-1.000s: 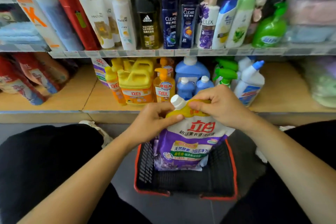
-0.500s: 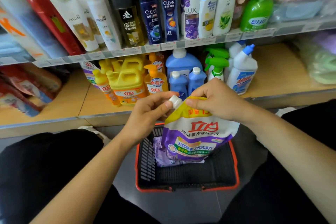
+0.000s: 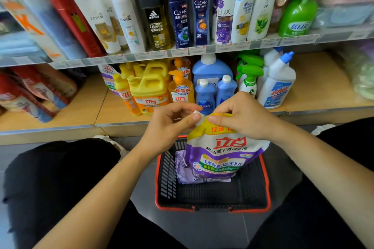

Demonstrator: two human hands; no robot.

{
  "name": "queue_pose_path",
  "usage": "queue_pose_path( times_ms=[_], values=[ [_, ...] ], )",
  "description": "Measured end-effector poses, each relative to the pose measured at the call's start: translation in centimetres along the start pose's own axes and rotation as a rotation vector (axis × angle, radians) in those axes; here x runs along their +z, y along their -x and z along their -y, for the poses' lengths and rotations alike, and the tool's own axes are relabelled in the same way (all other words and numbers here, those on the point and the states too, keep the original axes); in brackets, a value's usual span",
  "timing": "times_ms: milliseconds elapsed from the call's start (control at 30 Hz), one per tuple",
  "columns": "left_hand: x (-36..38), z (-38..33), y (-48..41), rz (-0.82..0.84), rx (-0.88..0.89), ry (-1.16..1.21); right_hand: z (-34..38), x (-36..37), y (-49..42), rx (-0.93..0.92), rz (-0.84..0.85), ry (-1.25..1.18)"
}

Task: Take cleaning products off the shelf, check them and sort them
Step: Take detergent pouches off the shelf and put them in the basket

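The refill pouch point(image 3: 224, 153), purple and white with a yellow top band and red characters, was held upright over the front half of the basket point(image 3: 212, 208), with its label facing the camera. Its lower end hung inside the basket walls; whether it touched the basket floor could not be determined. The left hand point(image 3: 172, 121) pinched the white cap point(image 3: 197, 116) at the pouch's upper left corner between thumb and forefinger, with the remaining fingers curled toward the palm. The right hand point(image 3: 242, 115) pinched the yellow top edge of the pouch just beside the cap, thumb in front and curled fingers over the back. The two hands were close together but not touching. The basket, black mesh with a red rim, stood on the grey floor between the person's dark-clad knees. A second purple pack point(image 3: 182, 168) lay inside it, behind and to the left of the held pouch. Directly behind the hands, the lower shelf point(image 3: 89, 105) carried a yellow jug point(image 3: 149, 91), an orange pump bottle point(image 3: 181, 89), blue bottles point(image 3: 211, 70), a green-trigger spray bottle point(image 3: 250, 81) and a white bottle with a blue nozzle point(image 3: 278, 85). The upper shelf point(image 3: 141, 55) carried a row of shampoo and body-wash bottles point(image 3: 199, 14).
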State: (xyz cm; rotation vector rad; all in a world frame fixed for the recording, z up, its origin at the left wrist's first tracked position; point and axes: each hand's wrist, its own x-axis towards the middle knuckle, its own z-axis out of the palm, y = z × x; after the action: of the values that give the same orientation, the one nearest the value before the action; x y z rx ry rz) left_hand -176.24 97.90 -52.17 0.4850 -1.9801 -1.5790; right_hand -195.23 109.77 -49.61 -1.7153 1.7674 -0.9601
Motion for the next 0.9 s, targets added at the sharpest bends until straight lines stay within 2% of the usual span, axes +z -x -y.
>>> queue_pose_path(
  times_ms=[200,300,733,800,900],
  values=[
    [-1.2,0.0,-0.3,0.166,0.164,-0.175,-0.5,-0.3,-0.2,0.006,-0.002,0.021],
    [-1.4,0.0,-0.3,0.202,0.187,-0.22,-0.6,-0.3,-0.2,0.025,0.007,0.022],
    [-0.1,0.1,0.1,-0.14,0.087,-0.287,-0.5,0.5,-0.3,0.017,0.003,0.051],
    [-0.2,0.3,0.2,-0.132,0.047,-0.274,-0.6,0.3,-0.3,0.01,-0.008,0.042],
    [-1.2,1.3,0.1,-0.007,-0.04,-0.177,-1.0,-0.4,-0.4,0.005,-0.05,0.01]
  ],
)
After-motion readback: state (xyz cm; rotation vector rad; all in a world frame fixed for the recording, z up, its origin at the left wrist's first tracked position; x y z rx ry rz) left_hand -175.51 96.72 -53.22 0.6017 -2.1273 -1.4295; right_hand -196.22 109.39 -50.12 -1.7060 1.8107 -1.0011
